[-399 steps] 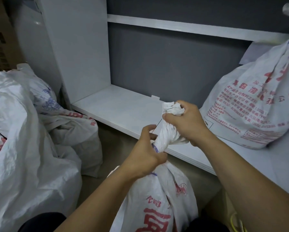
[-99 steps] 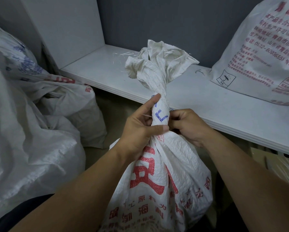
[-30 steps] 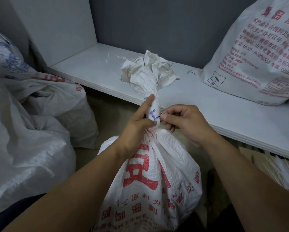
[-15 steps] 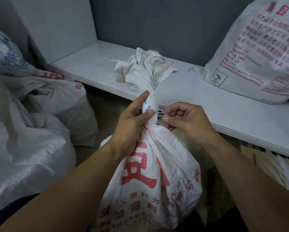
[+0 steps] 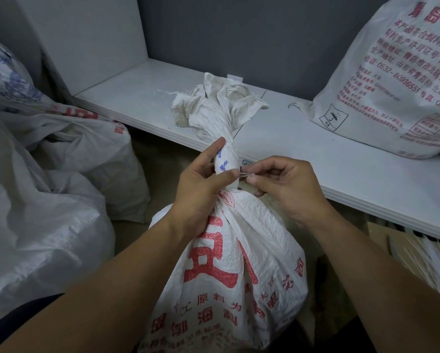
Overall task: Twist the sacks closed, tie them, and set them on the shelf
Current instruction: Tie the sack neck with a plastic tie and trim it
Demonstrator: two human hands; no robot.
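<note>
Our left hand [image 5: 201,189] clamps the twisted neck of the sack [image 5: 229,263] while our right hand [image 5: 282,184] pinches the thin tie [image 5: 243,175]; knotting and shelving on the shelf [image 5: 315,154] remain.

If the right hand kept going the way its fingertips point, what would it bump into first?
Most likely the twisted neck of the sack: the right hand pinches a thin tie beside it, fingertips aimed leftward at it.
</note>
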